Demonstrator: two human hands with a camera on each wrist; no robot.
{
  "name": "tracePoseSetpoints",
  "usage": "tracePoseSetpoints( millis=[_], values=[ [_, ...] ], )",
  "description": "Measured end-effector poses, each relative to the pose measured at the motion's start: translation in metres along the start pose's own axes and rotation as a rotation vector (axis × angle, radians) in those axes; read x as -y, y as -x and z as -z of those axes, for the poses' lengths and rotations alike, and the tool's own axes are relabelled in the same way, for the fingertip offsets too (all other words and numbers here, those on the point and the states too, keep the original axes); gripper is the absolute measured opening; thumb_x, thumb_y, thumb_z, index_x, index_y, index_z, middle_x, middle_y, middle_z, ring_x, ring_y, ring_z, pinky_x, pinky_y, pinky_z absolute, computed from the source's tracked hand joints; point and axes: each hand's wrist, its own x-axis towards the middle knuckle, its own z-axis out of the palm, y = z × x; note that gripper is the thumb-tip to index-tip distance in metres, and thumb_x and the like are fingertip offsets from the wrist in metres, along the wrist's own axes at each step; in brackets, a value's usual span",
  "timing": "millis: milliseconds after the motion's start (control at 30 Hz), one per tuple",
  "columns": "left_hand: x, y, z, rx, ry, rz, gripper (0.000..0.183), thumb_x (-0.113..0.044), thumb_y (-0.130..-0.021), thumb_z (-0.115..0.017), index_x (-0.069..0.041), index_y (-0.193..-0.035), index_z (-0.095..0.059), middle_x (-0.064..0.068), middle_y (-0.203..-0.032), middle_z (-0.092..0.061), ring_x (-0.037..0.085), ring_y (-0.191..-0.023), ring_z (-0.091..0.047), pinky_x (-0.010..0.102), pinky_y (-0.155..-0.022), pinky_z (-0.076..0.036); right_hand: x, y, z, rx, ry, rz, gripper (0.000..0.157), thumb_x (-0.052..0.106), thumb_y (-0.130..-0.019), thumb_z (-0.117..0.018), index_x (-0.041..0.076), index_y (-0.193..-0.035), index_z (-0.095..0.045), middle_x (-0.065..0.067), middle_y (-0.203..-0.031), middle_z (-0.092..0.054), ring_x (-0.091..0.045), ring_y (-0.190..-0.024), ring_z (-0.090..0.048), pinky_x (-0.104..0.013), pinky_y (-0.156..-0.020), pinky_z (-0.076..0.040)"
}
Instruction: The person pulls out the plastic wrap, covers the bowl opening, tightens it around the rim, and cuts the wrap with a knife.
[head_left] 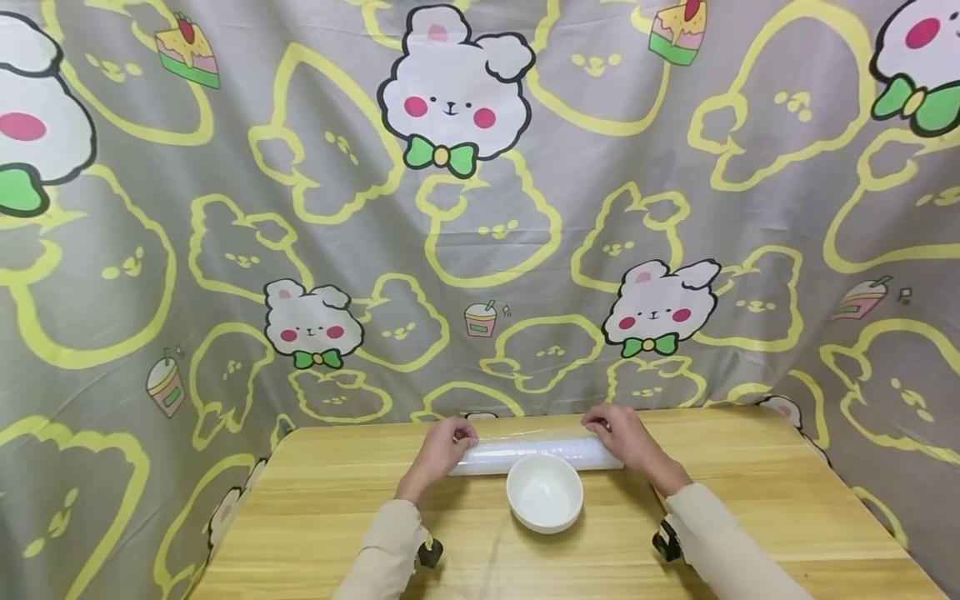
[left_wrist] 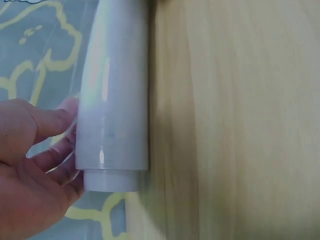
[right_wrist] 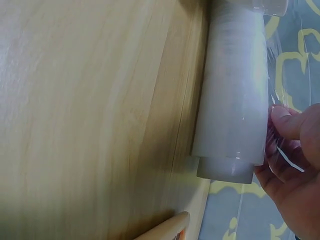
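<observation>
A roll of cling film (head_left: pixel 487 458) lies crosswise on the wooden table, its core showing at the ends in both wrist views. My left hand (head_left: pixel 444 450) is at the roll's left end, thumb and fingers pinching the film's edge behind it. At the other end, my right hand (head_left: pixel 626 437) pinches the loose clear film (right_wrist: pixel 280 100) between thumb and fingers; wrinkles gather at the grip. A thin sheet of film stretches between both hands behind the roll. Just in front of the roll stands a white bowl (head_left: pixel 545 496), upright, with nothing visible inside.
The wooden table (head_left: pixel 750 500) ends at a patterned grey curtain (head_left: pixel 495 250) close behind the hands. A tan, rounded object (right_wrist: pixel 167 227) lies near the right wrist, mostly out of frame. Small black devices (head_left: pixel 666 542) sit at both wrists.
</observation>
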Motion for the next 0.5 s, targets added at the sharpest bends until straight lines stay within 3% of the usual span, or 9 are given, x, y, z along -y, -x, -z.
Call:
tracePoseSetpoints(
  millis=[333, 500],
  values=[
    [0.004, -0.004, 0.000, -0.074, 0.056, 0.028, 0.010, 0.001, -0.093, -0.071, -0.004, -0.084, -0.072, 0.002, -0.081, -0.070, 0.011, -0.075, -0.060, 0.024, -0.067, -0.053, -0.006, 0.001, 0.010, 0.090, -0.074, 0.024, 0.008, -0.002, -0.093, -0.071, 0.004, -0.093, -0.077, -0.007, -0.092, -0.074, -0.016, -0.082, -0.067, -0.027, -0.070, -0.060],
    [0.005, -0.006, -0.001, -0.098, 0.098, 0.011, 0.009, 0.002, -0.093, -0.070, -0.001, -0.085, -0.072, 0.005, -0.081, -0.071, 0.014, -0.076, -0.062, 0.024, -0.068, -0.054, -0.008, -0.001, 0.011, 0.078, -0.059, 0.008, 0.010, 0.001, -0.095, -0.070, 0.006, -0.094, -0.078, -0.003, -0.091, -0.074, -0.014, -0.081, -0.067, -0.027, -0.070, -0.060]
  ],
)
